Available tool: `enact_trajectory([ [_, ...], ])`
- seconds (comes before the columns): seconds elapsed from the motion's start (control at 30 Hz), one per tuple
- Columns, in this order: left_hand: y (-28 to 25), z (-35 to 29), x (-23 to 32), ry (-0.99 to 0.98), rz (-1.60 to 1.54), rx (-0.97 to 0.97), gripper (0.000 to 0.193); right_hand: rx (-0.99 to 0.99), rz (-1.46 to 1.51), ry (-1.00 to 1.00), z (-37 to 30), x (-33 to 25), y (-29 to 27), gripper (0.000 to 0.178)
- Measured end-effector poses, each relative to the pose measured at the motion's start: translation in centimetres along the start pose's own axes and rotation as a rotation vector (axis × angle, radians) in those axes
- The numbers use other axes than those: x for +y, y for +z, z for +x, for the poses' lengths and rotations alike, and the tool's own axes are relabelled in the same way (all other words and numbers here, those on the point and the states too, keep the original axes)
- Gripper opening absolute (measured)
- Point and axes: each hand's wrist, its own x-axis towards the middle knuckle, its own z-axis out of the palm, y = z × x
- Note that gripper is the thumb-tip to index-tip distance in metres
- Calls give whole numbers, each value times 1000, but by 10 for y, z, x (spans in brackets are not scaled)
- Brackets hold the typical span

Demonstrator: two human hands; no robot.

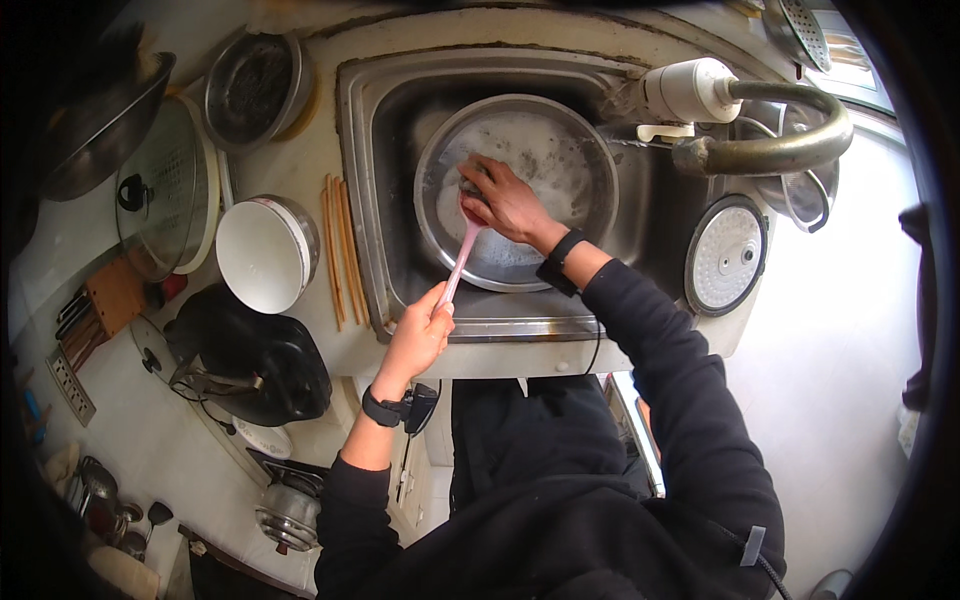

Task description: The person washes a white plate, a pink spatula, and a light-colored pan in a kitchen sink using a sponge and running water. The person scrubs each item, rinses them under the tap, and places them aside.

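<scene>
A wide metal basin (606,205) of sudsy water sits in the steel sink. My left hand (418,338), at the basin's near left rim, is closed around the handle of a pink utensil (461,262). The handle slants up over the rim to my right hand (508,203). Above the suds, my right hand curls around the utensil's far end, with a dark scrubber-like bit (470,187) showing by the fingers. That end is mostly hidden, so I cannot tell whether it is a spoon or a ladle.
A thick curved faucet (775,150) reaches over the sink's right side. A round perforated lid (727,255) lies right of the basin. Several wooden chopsticks (344,255), a white bowl (262,256), a metal pot (254,90) and a glass lid (160,190) are on the left.
</scene>
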Motion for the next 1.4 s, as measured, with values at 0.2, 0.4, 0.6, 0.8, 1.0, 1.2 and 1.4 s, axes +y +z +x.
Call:
enact_trajectory([
  [0.2, 18, -4, -29, 53, 36, -35, 38, -342, -2, 331, -7, 35, -4, 29],
  [0.4, 16, 9, -37, 192, 339, 207, 35, 257, -267, 326, -24, 69, 15, 30],
  [0.6, 14, 12, -29, 195, 653, 377, 28, -141, -425, -126, -43, 105, 11, 32],
  [0.8, 18, 14, -25, 420, 899, 511, 20, 271, 383, 746, -10, 76, 3, 37],
  [1.0, 25, 22, -18, 393, 739, 344, 23, 53, -9, -44, -26, -20, -6, 35],
  [1.2, 37, 1, -26, 452, 691, 322, 35, 20, 302, 340, -9, -5, 9, 44],
  [1.4, 33, 9, -27, 479, 775, 385, 38, 97, 128, 21, -49, -25, 21, 43],
])
